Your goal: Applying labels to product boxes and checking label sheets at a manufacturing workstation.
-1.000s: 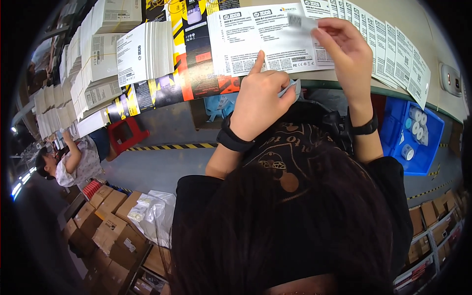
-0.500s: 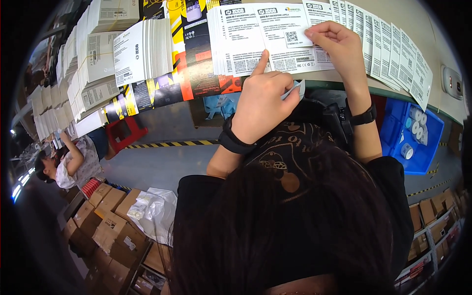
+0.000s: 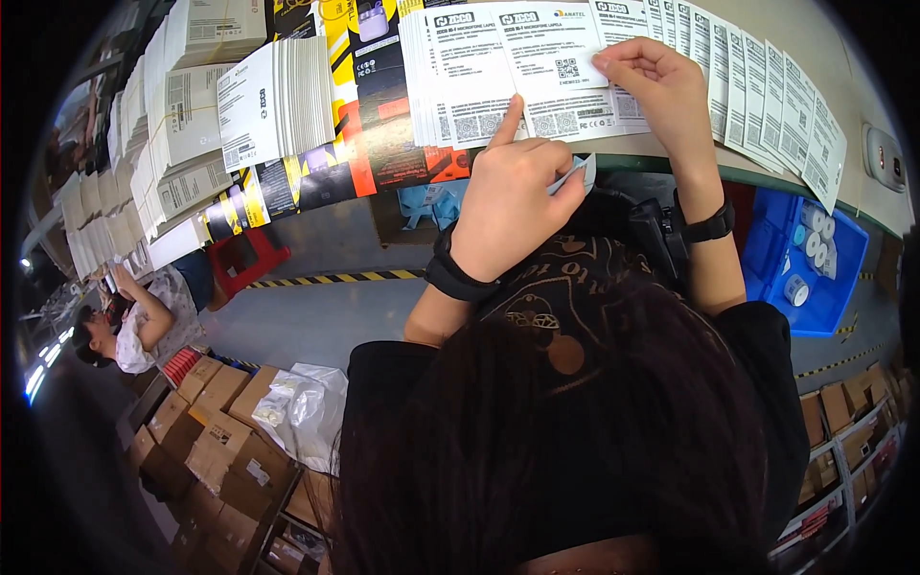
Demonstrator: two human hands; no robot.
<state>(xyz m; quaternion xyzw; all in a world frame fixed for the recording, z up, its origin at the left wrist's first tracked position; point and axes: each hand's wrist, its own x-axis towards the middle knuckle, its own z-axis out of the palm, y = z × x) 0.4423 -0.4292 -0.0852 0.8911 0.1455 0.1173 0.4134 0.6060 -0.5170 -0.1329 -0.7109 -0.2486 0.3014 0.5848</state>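
Observation:
A white printed card (image 3: 541,57) lies on the table in front of me, overlapping its neighbours in a fanned row. My right hand (image 3: 661,81) pinches the right edge of a small white label (image 3: 569,69) with a square code, which lies against this card. My left hand (image 3: 522,182) rests at the card's lower left, index finger stretched out onto it. Its other fingers are curled, and a small light-blue and white slip (image 3: 581,172) sticks out beside the thumb. What part of the slip those fingers hold is hidden.
More fanned cards (image 3: 767,105) spread right, towards a pale device (image 3: 884,161). Card stacks (image 3: 278,96) stand left on yellow-black printed sheets (image 3: 379,144). Below are a blue bin (image 3: 834,287) with white rolls, a red stool (image 3: 251,261) and cardboard boxes (image 3: 225,450). A co-worker (image 3: 153,321) sits far left.
The label now lies flatter against the card, its edges harder to make out. Both my hands stay nearly in place. The co-worker's head and arm have shifted slightly.

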